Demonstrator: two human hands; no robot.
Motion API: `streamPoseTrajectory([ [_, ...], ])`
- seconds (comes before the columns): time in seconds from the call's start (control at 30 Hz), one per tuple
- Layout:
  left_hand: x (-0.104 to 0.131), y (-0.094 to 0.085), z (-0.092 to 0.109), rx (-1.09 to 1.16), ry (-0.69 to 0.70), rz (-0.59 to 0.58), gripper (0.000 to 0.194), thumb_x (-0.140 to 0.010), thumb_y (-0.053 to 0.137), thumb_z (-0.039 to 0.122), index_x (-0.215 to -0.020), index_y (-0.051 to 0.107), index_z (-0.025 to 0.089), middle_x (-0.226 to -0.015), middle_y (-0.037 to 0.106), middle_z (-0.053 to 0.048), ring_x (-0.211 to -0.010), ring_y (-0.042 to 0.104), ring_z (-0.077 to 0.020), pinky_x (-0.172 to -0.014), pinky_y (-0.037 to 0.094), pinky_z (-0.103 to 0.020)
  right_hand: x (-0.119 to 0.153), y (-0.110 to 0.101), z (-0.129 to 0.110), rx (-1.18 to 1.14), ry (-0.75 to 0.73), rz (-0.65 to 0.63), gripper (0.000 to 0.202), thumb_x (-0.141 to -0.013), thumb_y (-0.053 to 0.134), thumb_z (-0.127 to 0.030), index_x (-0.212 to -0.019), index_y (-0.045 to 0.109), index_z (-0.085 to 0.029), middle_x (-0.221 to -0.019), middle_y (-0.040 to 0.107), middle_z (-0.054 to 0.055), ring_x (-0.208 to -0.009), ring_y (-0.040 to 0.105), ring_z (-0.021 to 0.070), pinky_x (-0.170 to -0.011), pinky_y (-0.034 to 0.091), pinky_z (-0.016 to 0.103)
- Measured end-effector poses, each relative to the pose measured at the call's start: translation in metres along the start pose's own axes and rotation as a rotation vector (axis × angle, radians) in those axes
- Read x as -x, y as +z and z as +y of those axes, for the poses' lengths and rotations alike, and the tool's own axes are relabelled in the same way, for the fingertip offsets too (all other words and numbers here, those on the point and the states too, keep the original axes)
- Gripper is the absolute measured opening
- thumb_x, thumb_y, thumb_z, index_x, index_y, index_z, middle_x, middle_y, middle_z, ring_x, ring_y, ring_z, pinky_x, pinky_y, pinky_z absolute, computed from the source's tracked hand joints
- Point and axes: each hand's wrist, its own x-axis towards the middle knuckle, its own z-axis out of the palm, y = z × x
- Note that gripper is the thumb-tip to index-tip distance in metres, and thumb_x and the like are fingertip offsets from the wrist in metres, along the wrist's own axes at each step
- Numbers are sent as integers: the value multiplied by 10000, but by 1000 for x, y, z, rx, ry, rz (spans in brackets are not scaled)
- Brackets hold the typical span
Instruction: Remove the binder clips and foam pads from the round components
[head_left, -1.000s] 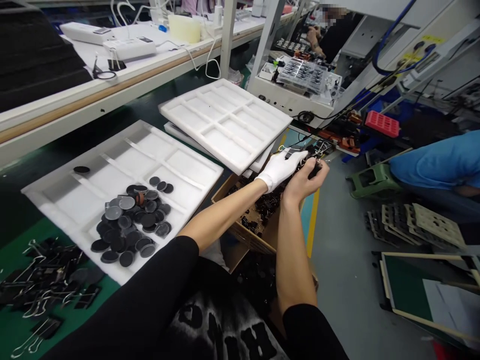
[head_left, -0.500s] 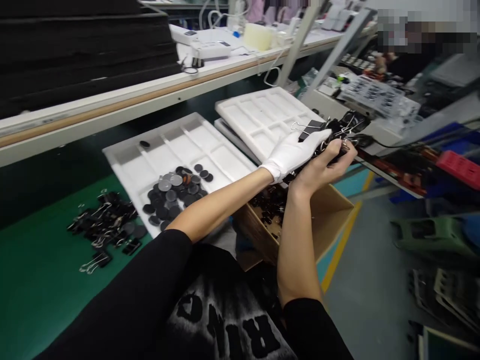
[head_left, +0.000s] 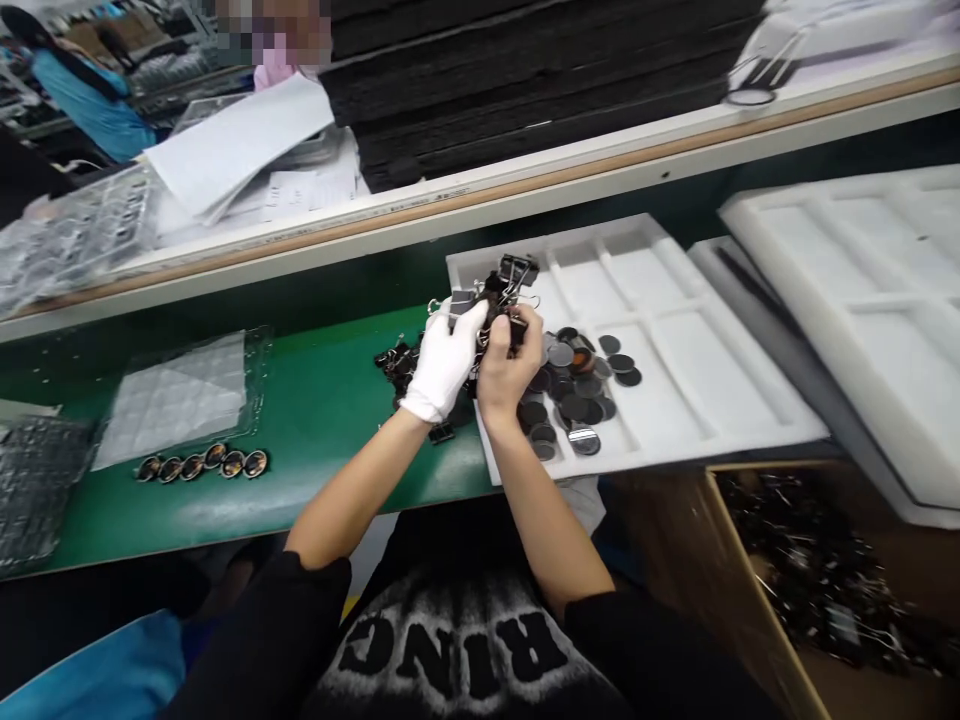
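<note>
Both of my hands hold a clump of black binder clips [head_left: 511, 275] between them, above the edge of a white foam tray [head_left: 697, 400]. My left hand [head_left: 448, 360], in a white glove, grips the clump from the left. My right hand [head_left: 510, 365], bare, has its fingers curled round the other side. More black clips [head_left: 397, 365] lie on the green table [head_left: 322, 400] just beyond and under my hands. A heap of dark round discs [head_left: 581, 385] rests in the tray, to the right of my right hand.
Several round parts [head_left: 202, 463] stand in a row on the table at the left, near clear plastic trays [head_left: 180, 390]. A cardboard box [head_left: 761, 590] with many clips is at the lower right. A shelf rail [head_left: 375, 220] crosses behind. Another person [head_left: 90, 95] is at the upper left.
The view has swung left. My hands, with the clump of clips, have moved from over the cardboard box to over the table and the foam tray's left edge.
</note>
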Motion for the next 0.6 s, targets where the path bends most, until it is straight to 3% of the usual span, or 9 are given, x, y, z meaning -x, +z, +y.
streamPoseTrajectory([
  [0.1,12,-44,-19,-116,-24,-2,214,-988,562,416,-991,700,254,-1142,743,-51,-1146,685,-230,-1082,542,-381,42,20,7,-10,36,-63,346,-959,506,-489,-1150,612,-221,-1146,683,94,-1103,661,243,-1016,531,437],
  [0.23,23,-77,-40,-298,-33,-39,262,-950,602,413,-1140,691,256,-1225,691,-92,-1239,625,-271,-1161,477,-434,74,20,19,9,29,-154,352,-971,535,-456,-1220,594,-214,-1146,684,104,-1098,666,252,-985,554,432],
  [0.5,21,-129,-57,-475,73,-249,284,-902,663,373,-1160,685,258,-1488,490,-102,-1442,485,-296,-1237,404,-492,82,-14,20,322,-220,-495,449,-966,618,-357,-1379,538,-200,-1247,656,164,-1168,635,308,-1008,557,532],
  [0.6,24,-146,-71,-512,163,-293,280,-917,654,342,-1184,659,259,-1515,460,-104,-1460,465,-299,-1230,406,-510,82,-23,20,463,-358,-553,477,-947,658,-336,-1387,560,-180,-1309,631,195,-1185,625,350,-1025,540,596],
])
